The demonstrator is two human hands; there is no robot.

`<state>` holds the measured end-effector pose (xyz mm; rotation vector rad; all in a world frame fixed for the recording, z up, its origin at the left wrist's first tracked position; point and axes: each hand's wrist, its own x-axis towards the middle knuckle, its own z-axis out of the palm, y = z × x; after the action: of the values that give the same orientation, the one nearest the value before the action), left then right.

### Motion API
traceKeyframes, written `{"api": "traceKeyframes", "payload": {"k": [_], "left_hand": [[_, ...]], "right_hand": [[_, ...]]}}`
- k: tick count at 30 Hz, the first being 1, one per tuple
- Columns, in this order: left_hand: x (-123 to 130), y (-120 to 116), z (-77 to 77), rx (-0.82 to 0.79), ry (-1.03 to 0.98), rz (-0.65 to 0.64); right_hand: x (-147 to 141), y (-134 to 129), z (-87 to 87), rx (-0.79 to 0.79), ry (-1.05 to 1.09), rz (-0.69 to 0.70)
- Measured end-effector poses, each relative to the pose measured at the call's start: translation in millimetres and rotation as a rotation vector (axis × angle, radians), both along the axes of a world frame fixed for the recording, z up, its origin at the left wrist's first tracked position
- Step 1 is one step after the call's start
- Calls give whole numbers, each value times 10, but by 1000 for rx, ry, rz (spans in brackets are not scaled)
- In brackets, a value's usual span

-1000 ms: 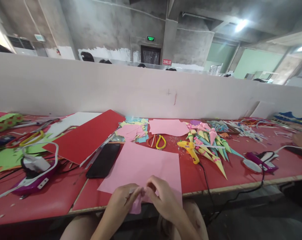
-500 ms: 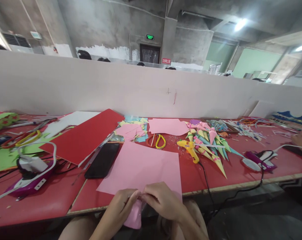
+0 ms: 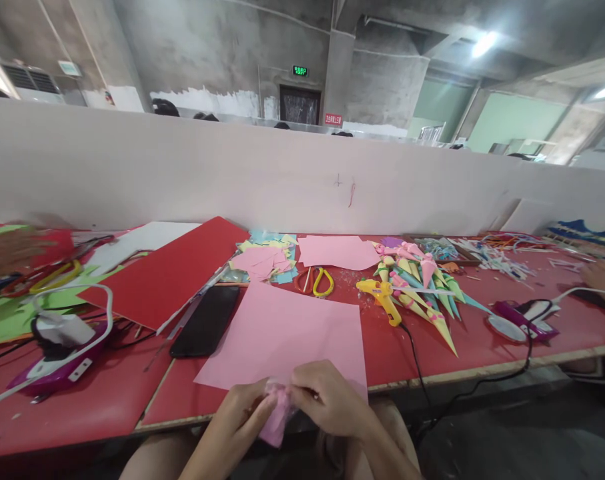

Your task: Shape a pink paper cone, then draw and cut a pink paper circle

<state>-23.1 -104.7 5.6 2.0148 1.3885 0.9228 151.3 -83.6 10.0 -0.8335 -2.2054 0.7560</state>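
At the table's front edge, a small pink pouch with a shiny, plastic-like surface (image 3: 276,425) hangs between my hands. My left hand (image 3: 243,415) is closed on its gathered upper end, thumb on top. My right hand (image 3: 325,399) pinches the same end from the right, its fingertips partly hidden. What the pouch holds cannot be made out. Just behind my hands a large pink paper sheet (image 3: 287,333) lies flat. To its left is a black phone (image 3: 205,321); to its right, a yellow glue gun (image 3: 382,297).
Yellow-handled scissors (image 3: 323,283) lie behind the sheet. Paper cones (image 3: 427,300) are heaped at the right, near a purple power strip (image 3: 525,321). Another strip (image 3: 57,363) and a red sheet (image 3: 172,277) lie left. Other people's hands show at the far left (image 3: 12,253) and right (image 3: 602,280).
The pouch's gathered end now shows between my fingers, and its lower part hangs a little higher and more crumpled. At the far left another person's blurred hand has come into view.
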Motion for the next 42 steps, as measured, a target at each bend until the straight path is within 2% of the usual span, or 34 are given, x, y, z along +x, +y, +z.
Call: {"api": "traceKeyframes", "payload": {"k": [7, 12, 21, 25, 28, 31, 35, 39, 42], "left_hand": [[-65, 15, -56, -124, 27, -17], [-107, 43, -11, -127, 66, -44], [-145, 68, 1, -79, 75, 4], [-199, 167, 49, -66, 99, 80], [-271, 304, 134, 24, 80, 202], [-346, 502, 236, 84, 128, 271], [-451, 861, 346, 149, 200, 263], [-548, 1291, 390, 93, 214, 333], [-560, 1616, 383, 32, 218, 328]], "right_hand": [[-73, 33, 32, -51, 17, -78], [-101, 47, 35, -73, 53, -10], [-116, 66, 32, -158, 85, -30], [-111, 113, 43, -91, 84, -158], [-90, 126, -17, -13, -20, -316], [-68, 116, -145, -34, -241, -386], [-22, 115, -278, -79, -361, -368], [64, 148, -283, -65, -380, -298], [130, 177, -264, -50, -390, -253]]}}
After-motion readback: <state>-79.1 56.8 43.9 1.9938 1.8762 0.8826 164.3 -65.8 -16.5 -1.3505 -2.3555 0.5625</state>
